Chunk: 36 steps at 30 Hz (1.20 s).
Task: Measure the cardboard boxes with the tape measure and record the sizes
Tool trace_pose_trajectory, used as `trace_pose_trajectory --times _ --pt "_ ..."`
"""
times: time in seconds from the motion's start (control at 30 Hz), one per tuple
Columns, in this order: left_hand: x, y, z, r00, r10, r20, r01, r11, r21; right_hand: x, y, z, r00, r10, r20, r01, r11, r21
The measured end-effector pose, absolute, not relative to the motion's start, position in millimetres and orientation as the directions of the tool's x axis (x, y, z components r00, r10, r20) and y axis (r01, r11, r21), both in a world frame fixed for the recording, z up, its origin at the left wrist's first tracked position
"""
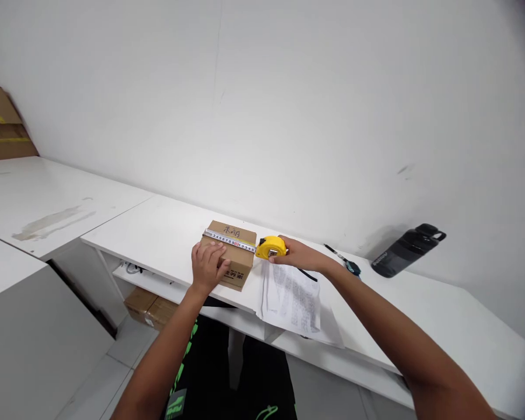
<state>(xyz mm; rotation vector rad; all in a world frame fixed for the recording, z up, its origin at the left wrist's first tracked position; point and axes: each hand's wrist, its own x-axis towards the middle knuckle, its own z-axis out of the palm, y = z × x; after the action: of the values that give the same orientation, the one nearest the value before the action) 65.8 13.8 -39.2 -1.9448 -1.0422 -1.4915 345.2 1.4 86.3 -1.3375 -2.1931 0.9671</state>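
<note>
A small brown cardboard box sits on the white desk. My left hand lies on the box's near left part, fingers curled over it and over the tape's end. My right hand grips a yellow tape measure just right of the box. Its white blade is stretched leftward across the box top. Printed paper sheets lie under my right wrist and overhang the desk's front edge.
A dark water bottle lies on its side at the right near the wall. A pen rests behind my right forearm. Cardboard boxes stand under the desk. Flattened cardboard leans at far left.
</note>
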Motion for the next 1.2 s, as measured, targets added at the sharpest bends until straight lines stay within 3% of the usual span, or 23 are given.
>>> trace_pose_trajectory --times 0.3,0.5,0.67,0.87,1.03,1.2 --pt "67 17 -43 0.1 0.253 0.962 0.808 -0.585 0.069 314 3 89 -0.391 0.915 0.099 0.561 0.322 -0.763" --pt "64 12 -44 0.106 0.346 0.932 0.83 -0.547 0.109 255 25 91 -0.354 0.909 0.222 0.631 0.407 -0.66" --pt "64 8 -42 0.109 0.375 0.92 0.811 -0.569 0.135 228 40 94 -0.235 0.929 0.285 0.752 0.359 -0.552" --pt "113 -22 -18 -0.085 0.526 0.846 0.859 -0.392 0.33 217 60 97 -0.008 0.948 0.319 0.862 0.168 -0.478" --pt "122 -40 16 -0.085 0.636 0.767 0.786 -0.429 0.444 201 66 92 -0.045 0.956 0.288 0.86 0.184 -0.476" --pt "63 4 14 -0.181 0.709 0.682 0.643 -0.44 0.628 190 55 83 -0.116 0.939 0.322 0.916 0.227 -0.331"
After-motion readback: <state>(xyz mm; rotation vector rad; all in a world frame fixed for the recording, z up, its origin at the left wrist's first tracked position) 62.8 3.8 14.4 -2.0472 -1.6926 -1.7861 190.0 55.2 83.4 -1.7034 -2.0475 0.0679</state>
